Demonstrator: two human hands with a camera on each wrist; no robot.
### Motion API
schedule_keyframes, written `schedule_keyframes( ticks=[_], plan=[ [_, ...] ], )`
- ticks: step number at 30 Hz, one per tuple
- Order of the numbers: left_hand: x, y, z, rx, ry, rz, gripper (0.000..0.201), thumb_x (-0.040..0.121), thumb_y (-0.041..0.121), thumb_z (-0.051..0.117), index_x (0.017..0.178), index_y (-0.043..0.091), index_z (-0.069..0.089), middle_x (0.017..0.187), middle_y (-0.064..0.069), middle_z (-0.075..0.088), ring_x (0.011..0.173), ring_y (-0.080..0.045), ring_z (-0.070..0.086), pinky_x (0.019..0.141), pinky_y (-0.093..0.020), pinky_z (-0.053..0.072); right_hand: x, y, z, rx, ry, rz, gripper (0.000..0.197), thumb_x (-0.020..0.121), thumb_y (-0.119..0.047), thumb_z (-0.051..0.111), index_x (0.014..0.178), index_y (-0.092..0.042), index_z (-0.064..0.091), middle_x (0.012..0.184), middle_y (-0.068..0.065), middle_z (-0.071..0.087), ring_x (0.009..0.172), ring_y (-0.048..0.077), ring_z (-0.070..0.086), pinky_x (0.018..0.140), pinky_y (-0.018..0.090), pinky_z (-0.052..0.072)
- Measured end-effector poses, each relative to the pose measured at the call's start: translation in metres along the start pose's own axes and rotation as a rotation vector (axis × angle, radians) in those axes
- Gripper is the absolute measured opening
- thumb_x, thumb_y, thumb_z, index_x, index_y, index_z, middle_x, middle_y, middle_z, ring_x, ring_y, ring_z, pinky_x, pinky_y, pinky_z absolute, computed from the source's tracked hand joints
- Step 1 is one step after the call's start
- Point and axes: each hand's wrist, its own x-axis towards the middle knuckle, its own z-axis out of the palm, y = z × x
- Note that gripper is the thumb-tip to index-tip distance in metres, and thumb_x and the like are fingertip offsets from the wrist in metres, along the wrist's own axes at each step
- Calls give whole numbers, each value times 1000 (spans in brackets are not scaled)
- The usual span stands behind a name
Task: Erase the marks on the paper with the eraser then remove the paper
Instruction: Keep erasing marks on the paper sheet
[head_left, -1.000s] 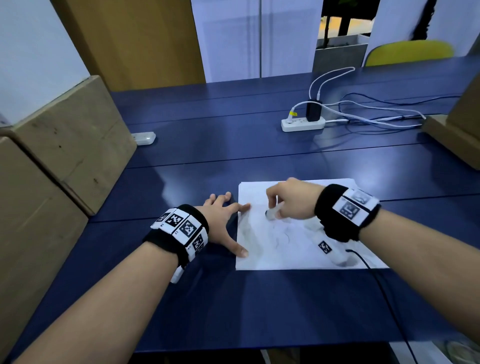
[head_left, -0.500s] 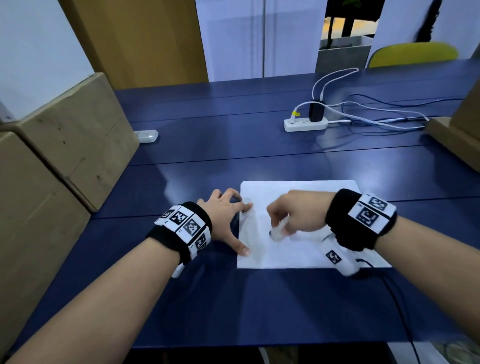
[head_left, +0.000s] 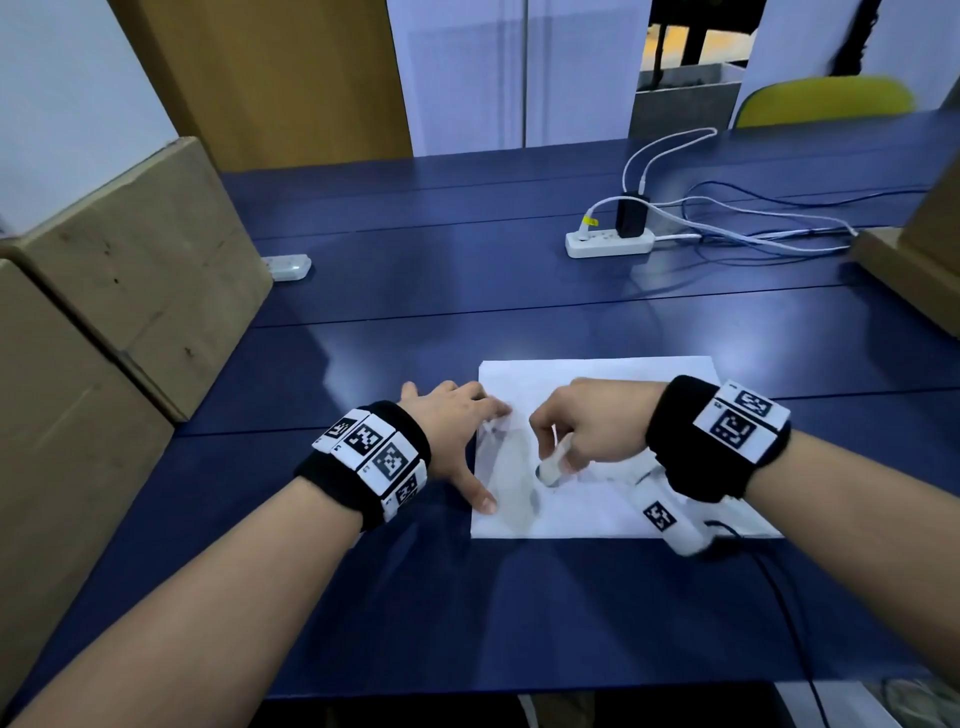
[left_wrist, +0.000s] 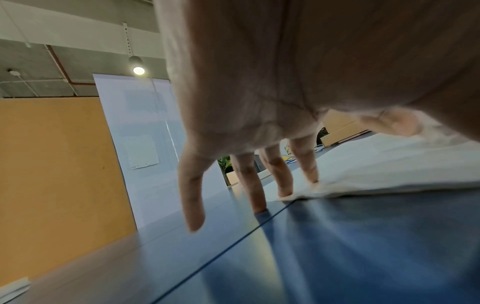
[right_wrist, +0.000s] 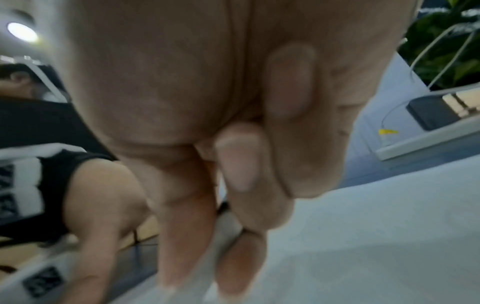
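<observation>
A white sheet of paper (head_left: 613, 384) lies flat on the blue table (head_left: 467, 291), with faint grey smudges (head_left: 511, 483) near its left side. My left hand (head_left: 457, 441) rests spread at the sheet's left edge, its index and middle fingertips and thumb pressing the paper (left_wrist: 389, 164) down. My right hand (head_left: 587, 431) hovers over the sheet's middle and pinches a small white eraser (head_left: 551, 465) whose tip touches the paper. In the right wrist view my curled fingers (right_wrist: 241, 164) hide most of the eraser; the paper (right_wrist: 376, 236) lies below.
A white power strip (head_left: 608, 241) with a black charger and loose cables sits at the back right. Cardboard boxes (head_left: 135, 270) stand along the left edge, another box (head_left: 904, 275) at the right. A small white device (head_left: 288, 266) lies at the back left.
My right hand has drawn the eraser nearer and slightly right across the sheet. The left hand keeps its place on the left edge.
</observation>
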Motion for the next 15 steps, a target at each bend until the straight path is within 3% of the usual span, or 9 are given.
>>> schedule_keyframes(
  ticks=[3,5,7,11,15],
  plan=[
    [0,0,-2,-68,-26,9,106,49,72,79,139,53,27,136,14,34,127,-17,35,93,-53,43,12,10,-11,17,170,117,10,83,-31,71,87,-28,63,83,-2,70,82,15,55,77,33,51],
    [0,-1,-2,-72,-48,5,106,51,73,77,141,52,26,141,14,30,130,-17,32,95,-52,44,16,15,-15,42,238,153,18,82,-41,72,84,-27,61,77,-3,70,79,16,57,75,34,52],
    [0,-1,1,-75,-38,-1,103,54,77,73,142,50,27,143,13,28,130,-18,31,96,-52,45,10,11,-12,41,201,112,18,83,-39,73,83,-27,60,75,-7,65,79,16,55,72,33,49],
    [3,0,8,-117,-9,1,98,56,77,71,141,44,34,142,10,28,128,-21,33,95,-52,46,-3,-4,0,5,-6,6,13,82,-28,74,90,-26,64,82,-6,63,75,9,54,69,28,41],
    [4,0,8,-132,-12,5,101,57,74,73,144,46,29,142,10,28,128,-21,32,98,-52,44,10,9,-11,37,169,133,17,80,-35,74,92,-25,67,75,-8,66,79,12,55,77,31,48]
  ],
)
